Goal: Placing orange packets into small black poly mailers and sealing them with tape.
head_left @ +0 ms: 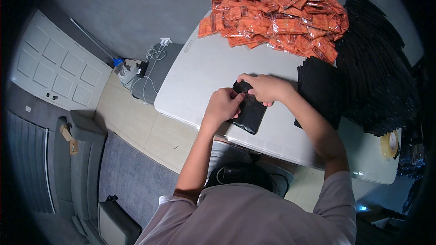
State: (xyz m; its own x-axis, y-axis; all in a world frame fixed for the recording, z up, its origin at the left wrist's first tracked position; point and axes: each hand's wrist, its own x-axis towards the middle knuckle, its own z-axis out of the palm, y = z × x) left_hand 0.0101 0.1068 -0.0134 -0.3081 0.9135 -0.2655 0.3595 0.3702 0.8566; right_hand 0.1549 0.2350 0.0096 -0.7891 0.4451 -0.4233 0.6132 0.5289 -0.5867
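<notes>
- Black pouch (248,111) is held flat on the near part of the white table (204,70), its far end pinched between both hands.
- Left hand (222,105) is closed on the pouch's left far edge; the fingers are curled over it, narrow grip.
- Right hand (265,88) is closed over the pouch's far end, knuckles up, thumb side toward the left hand; also a narrow grip on the pouch.
- Step judged to be in hand: the mouth of the pouch is being worked, either opened, folded or sealed. Which one cannot be told.
- To do it well: the pouch body should be kept flat on the table, both edges pinched level, and the mouth kept square so that no crease runs skew.
- The near end of the pouch overhangs close to the table edge; a pull toward the body could slide it off.
- Orange packets (277,20) are heaped at the far side, well apart from the hands.
- A black pouch stack (320,88) lies just right of the right hand; a larger fan of black pouches (377,63) is spread farther right.
- A tape roll (389,144) sits at the near right table corner.
- Hidden: the pouch mouth and fingertips are covered by the hands; whether anything is inside the pouch cannot be seen.
- Prints on the packets are too small to make out; the right rim is dark and bent by the lens.
</notes>
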